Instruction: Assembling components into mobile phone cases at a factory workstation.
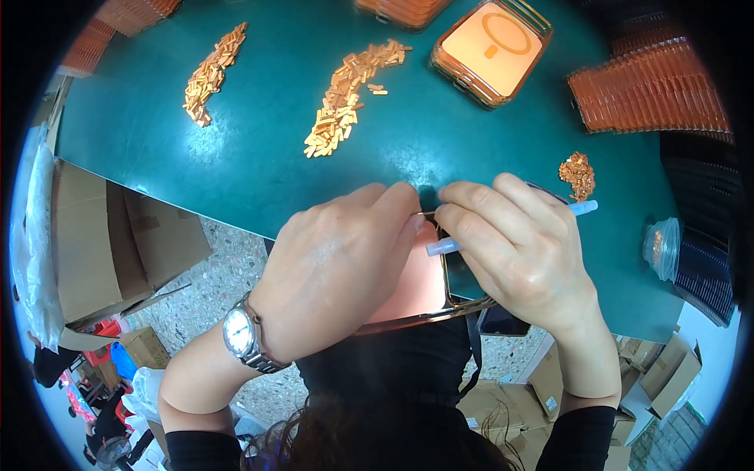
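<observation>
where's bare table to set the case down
Bare green table lies between the two strips of small orange parts and the near edge. The right side is crowded: stacked cases, small parts heap, plastic cup.

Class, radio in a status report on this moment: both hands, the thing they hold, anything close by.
Left hand and right hand both gripping clear phone case at table edge. Right hand also holds thin pen-like tool. Small orange parts pile just beyond right hand.

Copper-orange phone case [420,286] above a dark teal table [259,149] strewn with orange-gold small parts [342,102]; silver wristwatch [239,334], white dial, black sleeves [200,449]
</observation>
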The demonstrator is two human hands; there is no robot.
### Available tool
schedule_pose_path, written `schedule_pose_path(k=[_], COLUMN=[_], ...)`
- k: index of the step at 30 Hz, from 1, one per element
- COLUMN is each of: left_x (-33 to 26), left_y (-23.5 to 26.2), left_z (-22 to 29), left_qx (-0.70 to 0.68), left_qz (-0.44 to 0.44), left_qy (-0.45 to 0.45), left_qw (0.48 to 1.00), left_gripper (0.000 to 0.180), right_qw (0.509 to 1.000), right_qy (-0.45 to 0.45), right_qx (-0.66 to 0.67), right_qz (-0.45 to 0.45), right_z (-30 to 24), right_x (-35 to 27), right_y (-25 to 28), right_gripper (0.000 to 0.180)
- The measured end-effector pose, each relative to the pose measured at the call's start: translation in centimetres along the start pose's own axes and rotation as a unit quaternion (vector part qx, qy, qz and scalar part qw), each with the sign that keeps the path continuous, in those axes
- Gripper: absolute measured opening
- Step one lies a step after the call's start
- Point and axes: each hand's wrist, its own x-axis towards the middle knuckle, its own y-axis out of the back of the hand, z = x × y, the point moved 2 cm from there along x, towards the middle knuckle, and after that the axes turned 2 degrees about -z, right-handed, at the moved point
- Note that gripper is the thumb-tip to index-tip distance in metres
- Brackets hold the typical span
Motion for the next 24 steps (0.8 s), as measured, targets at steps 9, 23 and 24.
schedule_pose_path(k=[9,23,24], left_x=[0.7,1.8,1.8], left_y=[-0.3,-1.3,-1.3], left_z=[0.7,-0.4,-0.4], left_qx=[0.05,0.113,0.113], left_qz=[-0.014,0.035,0.034], left_qy=[-0.018,-0.068,-0.069], left_qw=[0.998,0.991,0.991], left_gripper=[0.009,0.014,0.014], right_qw=[0.976,0.991,0.991], right_qy=[-0.151,-0.114,-0.115], right_qx=[0.136,0.068,0.068], right_qz=[-0.074,-0.024,-0.024], right_z=[1.3,2.7,2.5], right_x=[0.5,-0.8,-0.9], right_y=[-0.1,0.3,0.3], right_gripper=[0.014,0.029,0.029])
